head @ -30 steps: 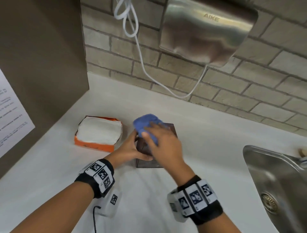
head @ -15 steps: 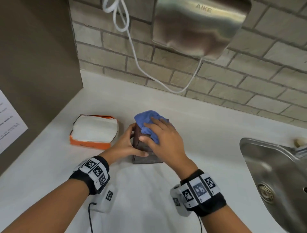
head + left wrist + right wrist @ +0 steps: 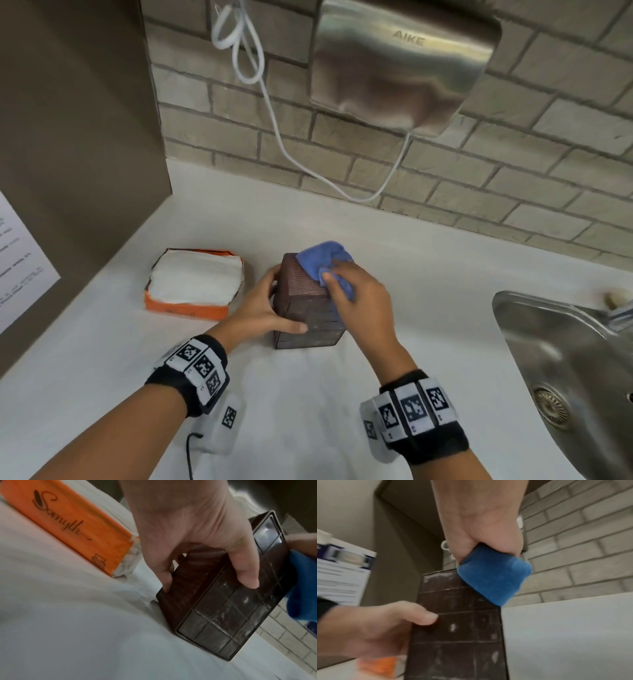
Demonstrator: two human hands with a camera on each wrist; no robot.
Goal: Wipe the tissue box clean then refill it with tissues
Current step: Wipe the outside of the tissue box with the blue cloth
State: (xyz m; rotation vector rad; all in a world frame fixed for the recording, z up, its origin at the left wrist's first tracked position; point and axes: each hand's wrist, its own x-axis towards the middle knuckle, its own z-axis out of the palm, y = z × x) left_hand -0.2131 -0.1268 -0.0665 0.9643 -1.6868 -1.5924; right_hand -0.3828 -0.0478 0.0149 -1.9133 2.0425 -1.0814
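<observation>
Nearest the viewer, two forearms with marker-printed wristbands reach over the white desk [image 3: 308, 394]. The left hand [image 3: 260, 308] grips the dark brown tissue box [image 3: 301, 284], thumb across its gridded near face and fingers curled round the ribbed left side; the box stands on end on the desk, near the middle. The right hand [image 3: 359, 298] pinches a bunched blue cloth [image 3: 323, 258] between thumb and curled fingers and presses it against the upper right part of the box. In the right wrist view the gridded face [image 3: 458, 628] shows pale smears and specks, so it appears not yet clean.

To the left of the box, apart from it, lies an orange pack [image 3: 195, 286] with its top open on a stack of white tissues [image 3: 195, 277]. Far right is a steel sink [image 3: 565, 359]. Behind, on the brick wall, hang a metal hand dryer [image 3: 404, 61] and its white cord [image 3: 274, 120].

Step in hand: wiping, judged to be in its middle; refilling has not begun. The next move likely calls for drawing the cloth down the smeared face while the left hand steadies the box, then turning it to reach the sides under the fingers. Whether the box is open anywhere cannot be told.
</observation>
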